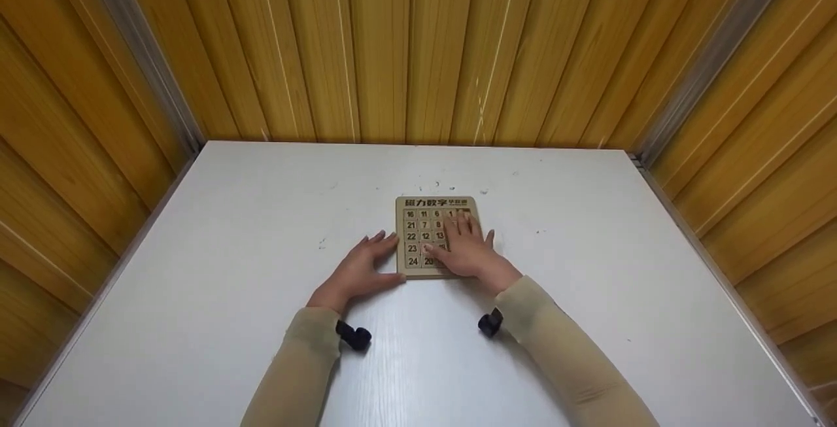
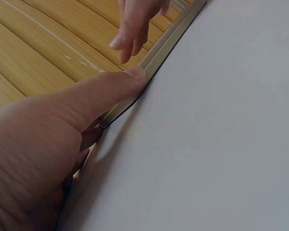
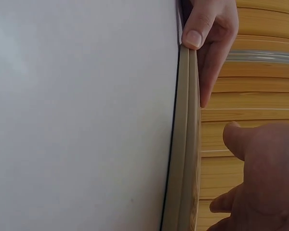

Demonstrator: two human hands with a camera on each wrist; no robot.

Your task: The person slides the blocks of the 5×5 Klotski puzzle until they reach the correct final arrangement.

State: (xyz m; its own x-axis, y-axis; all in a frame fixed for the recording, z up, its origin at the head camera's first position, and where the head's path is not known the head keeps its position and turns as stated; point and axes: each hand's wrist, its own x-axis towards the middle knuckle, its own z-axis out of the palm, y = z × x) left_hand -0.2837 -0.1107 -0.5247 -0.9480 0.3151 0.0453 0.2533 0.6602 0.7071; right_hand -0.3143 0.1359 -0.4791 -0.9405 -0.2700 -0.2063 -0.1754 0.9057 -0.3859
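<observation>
The board (image 1: 425, 272) lies flat on the surface (image 1: 229, 250), a little right of its middle and directly before the person. Dark lettering (image 1: 426, 203) runs along its far rim; below, square tiles (image 1: 426, 236) sit in rows, the leftmost column reading 16, 21, 22, 23 and 24 from far to near. Several tiles toward the right are covered.

The left hand (image 1: 363, 272) braces the board's near left corner. Its thumb presses the near edge just beside that corner, and its forefinger touches the left side; the fingers are extended and parted rather than wrapped round the wood. The right hand (image 1: 467, 250) is above the right half of the board, palm down, fingers spread and grasping nothing. Its fingertips reach the upper right tiles, and its thumb points left across the lower rows; whether they touch or hover cannot be told.

Each forearm wears a tan sleeve (image 1: 297, 361), with a small black device (image 1: 354, 335) at the inner wrist. The surface is white, with dark specks (image 1: 451, 188) beyond the board. Yellow-brown slatted walls (image 1: 373, 41) enclose the far side and both flanks, meeting at grey corner posts (image 1: 140, 54).
</observation>
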